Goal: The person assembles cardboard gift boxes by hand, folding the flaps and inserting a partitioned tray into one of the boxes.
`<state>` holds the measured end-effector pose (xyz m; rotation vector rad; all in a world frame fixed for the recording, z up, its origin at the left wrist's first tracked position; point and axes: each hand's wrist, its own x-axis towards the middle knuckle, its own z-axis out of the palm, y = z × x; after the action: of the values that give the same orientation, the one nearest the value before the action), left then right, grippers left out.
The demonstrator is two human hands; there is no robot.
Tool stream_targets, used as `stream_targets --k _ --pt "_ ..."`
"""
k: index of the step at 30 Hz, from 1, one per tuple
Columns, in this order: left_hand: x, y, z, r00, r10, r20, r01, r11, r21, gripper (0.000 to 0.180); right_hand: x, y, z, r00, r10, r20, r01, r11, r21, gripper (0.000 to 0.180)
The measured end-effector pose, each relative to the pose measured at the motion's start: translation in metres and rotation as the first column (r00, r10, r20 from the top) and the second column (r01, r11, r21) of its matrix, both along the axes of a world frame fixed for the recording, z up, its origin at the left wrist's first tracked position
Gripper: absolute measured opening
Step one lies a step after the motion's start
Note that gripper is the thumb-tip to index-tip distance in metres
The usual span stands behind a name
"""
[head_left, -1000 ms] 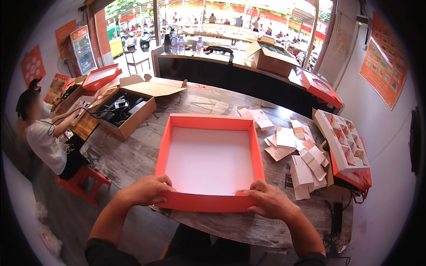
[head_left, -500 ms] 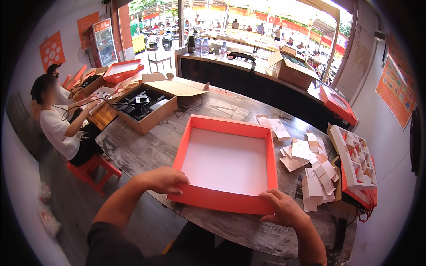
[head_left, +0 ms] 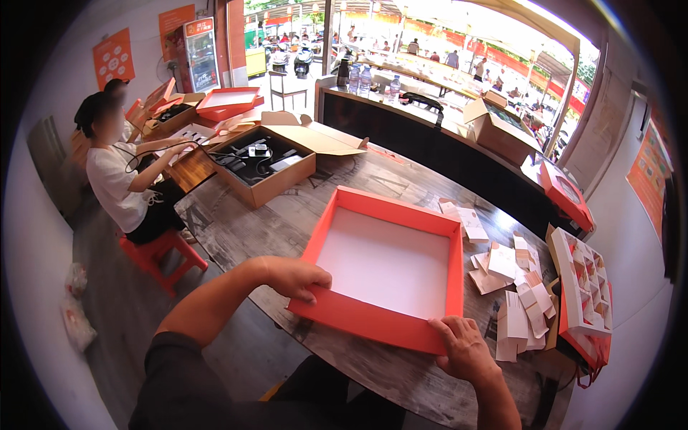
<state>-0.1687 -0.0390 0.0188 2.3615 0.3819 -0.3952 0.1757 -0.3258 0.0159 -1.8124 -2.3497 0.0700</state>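
We grasp the red open box (head_left: pixel 369 320) near frame centre by its near wall, left hand (head_left: pixel 297 278) and right hand (head_left: pixel 466 349) at either end, likely to hold it level. White cartons (head_left: pixel 511 326) lie just beside it, right of centre.

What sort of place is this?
Probably a small shop or eatery: there's a glass-door fridge, a black-fronted counter facing outdoors, and pale cartons beside the red box you're holding.
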Motion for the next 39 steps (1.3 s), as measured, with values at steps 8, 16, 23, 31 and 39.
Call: stream_targets --k 8,16,23,31,39 --pt "-0.012 -0.013 -0.005 0.955 0.025 0.297 -0.075 0.985 0.158 0.047 0.011 0.012 -0.009 0.995 0.031 -0.090 -0.029 0.999 0.020 0.083" --pt "-0.049 -0.030 -0.028 0.841 -0.097 0.532 -0.223 0.835 0.503 0.055 0.017 0.022 -0.004 0.994 0.070 -0.087 -0.072 0.997 -0.020 0.080" --pt "-0.044 -0.038 -0.026 0.818 -0.138 0.559 -0.228 0.814 0.534 0.063 0.018 0.023 -0.005 0.995 0.086 -0.045 -0.086 0.996 0.001 0.071" --pt "-0.039 -0.032 -0.024 0.869 -0.176 0.462 -0.135 0.815 0.564 0.056 0.026 0.020 -0.017 0.989 0.071 -0.129 -0.061 0.995 0.079 0.070" --pt "-0.053 -0.044 -0.023 0.851 -0.159 0.500 -0.140 0.849 0.509 0.051 0.018 0.004 -0.020 0.993 0.049 -0.106 -0.038 0.994 0.099 0.065"
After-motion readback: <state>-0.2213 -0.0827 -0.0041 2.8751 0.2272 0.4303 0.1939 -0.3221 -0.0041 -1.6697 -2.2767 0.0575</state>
